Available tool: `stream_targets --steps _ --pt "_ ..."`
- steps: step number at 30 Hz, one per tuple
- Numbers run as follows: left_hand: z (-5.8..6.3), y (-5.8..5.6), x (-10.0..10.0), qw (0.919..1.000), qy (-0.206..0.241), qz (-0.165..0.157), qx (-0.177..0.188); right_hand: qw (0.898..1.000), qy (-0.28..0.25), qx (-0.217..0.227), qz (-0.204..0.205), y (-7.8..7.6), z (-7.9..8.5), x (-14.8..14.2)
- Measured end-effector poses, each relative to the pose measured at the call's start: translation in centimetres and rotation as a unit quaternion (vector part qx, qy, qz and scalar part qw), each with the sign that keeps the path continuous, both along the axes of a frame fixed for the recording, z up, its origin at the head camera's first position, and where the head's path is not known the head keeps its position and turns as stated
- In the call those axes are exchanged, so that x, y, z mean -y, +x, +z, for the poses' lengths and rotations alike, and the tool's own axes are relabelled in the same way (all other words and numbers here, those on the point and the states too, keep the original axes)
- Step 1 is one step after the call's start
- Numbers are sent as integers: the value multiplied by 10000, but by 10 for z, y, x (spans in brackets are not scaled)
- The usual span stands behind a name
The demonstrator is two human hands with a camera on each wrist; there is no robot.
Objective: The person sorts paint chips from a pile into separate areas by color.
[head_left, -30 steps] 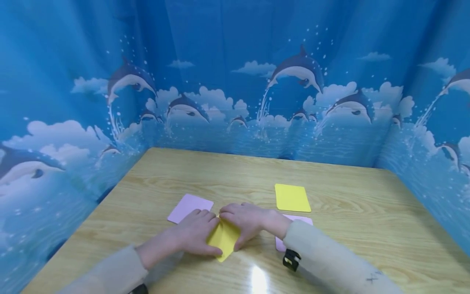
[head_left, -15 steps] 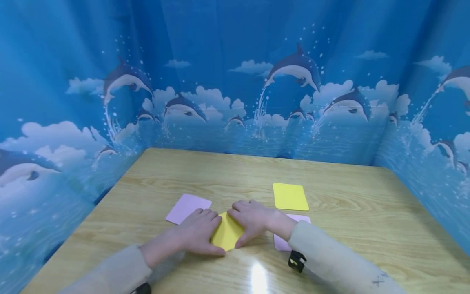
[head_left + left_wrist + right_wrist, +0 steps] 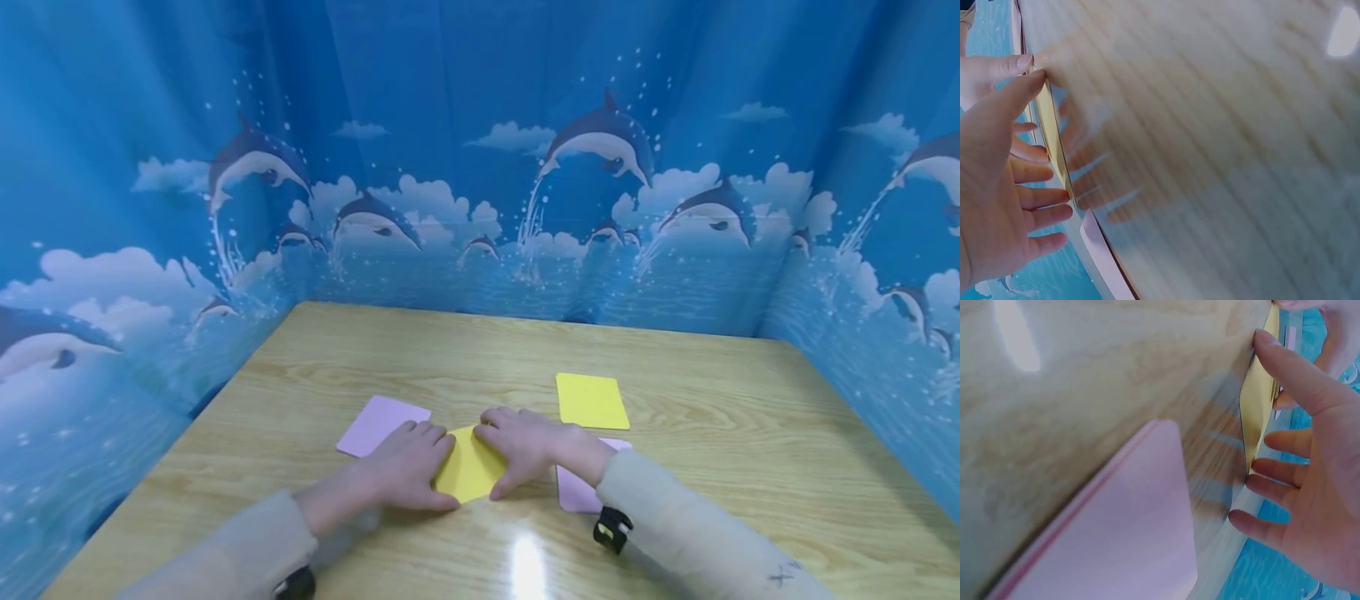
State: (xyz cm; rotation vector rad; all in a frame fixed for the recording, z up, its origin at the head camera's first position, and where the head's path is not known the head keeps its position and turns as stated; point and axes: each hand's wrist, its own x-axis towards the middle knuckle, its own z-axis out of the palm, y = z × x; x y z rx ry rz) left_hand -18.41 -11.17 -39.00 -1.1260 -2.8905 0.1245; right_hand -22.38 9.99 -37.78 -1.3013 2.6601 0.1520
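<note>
A yellow square card (image 3: 471, 468) with rounded corners lies on the wooden table between the two hands. My left hand (image 3: 408, 467) rests at its left side, with the thumb (image 3: 1019, 94) at the near edge and fingertips at the far part. Opposite it, my right hand (image 3: 525, 446) touches the right side with outstretched thumb (image 3: 1285, 359) and fingers. In both wrist views the fingers look mostly straight and spread. A pink square card (image 3: 381, 425) lies beyond the left hand. Another pink square card (image 3: 576, 487) lies partly hidden under the right forearm.
A second yellow square card (image 3: 592, 402) lies behind the right hand. The wooden table (image 3: 450, 350) is bordered by a blue dolphin-print curtain (image 3: 480, 150) at the back and sides. Both wrists carry black bands (image 3: 612, 529).
The yellow card between the hands has turned and shifted slightly right and away; its raised crease has flattened. Both hands have moved with it, the right one farther right.
</note>
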Motion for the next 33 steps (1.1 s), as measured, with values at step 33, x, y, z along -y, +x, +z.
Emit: stream_targets --steps 33 --pt "0 -12 7 9984 353 -199 398 9963 -191 716 -444 -11 5 10"
